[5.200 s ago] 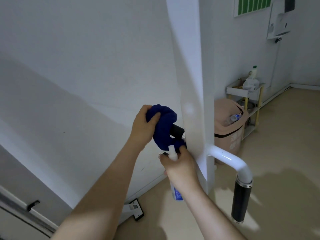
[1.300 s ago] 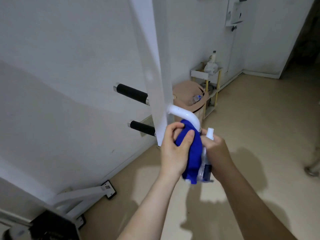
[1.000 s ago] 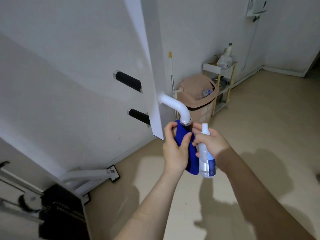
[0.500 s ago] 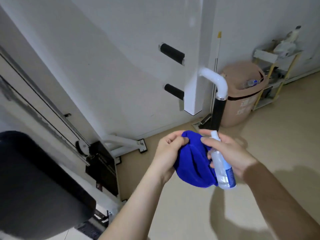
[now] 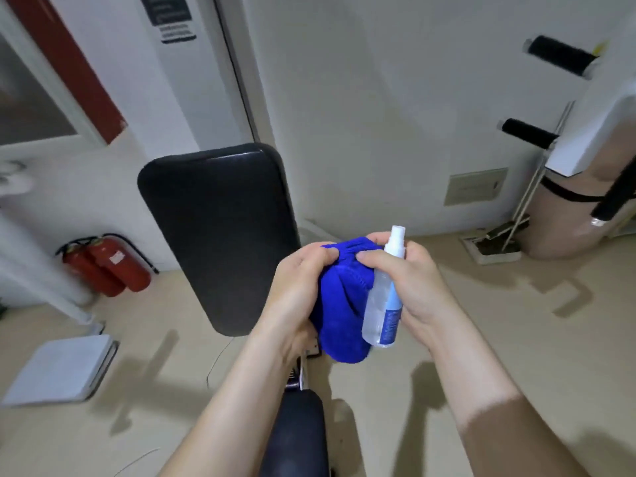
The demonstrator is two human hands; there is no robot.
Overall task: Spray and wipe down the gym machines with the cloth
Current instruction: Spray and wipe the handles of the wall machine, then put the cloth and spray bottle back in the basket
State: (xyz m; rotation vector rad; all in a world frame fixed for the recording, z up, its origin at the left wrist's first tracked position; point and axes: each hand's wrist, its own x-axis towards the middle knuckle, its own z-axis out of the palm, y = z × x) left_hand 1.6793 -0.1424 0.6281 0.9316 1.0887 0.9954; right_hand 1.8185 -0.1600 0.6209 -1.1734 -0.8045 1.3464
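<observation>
At 9 o'clock from the hands, 2 red fire extinguishers stand against the white wall. At 11 o'clock rises the black padded backrest of a gym bench. The left hand bunches the bright blue soft cloth, fingers curled into its top edge. The right hand grips the clear plastic spray bottle, white nozzle up, against the cloth, and its fingertips seem to pinch the fabric too. At 2 o'clock, 2 blurred black foam grip bars jut out.
</observation>
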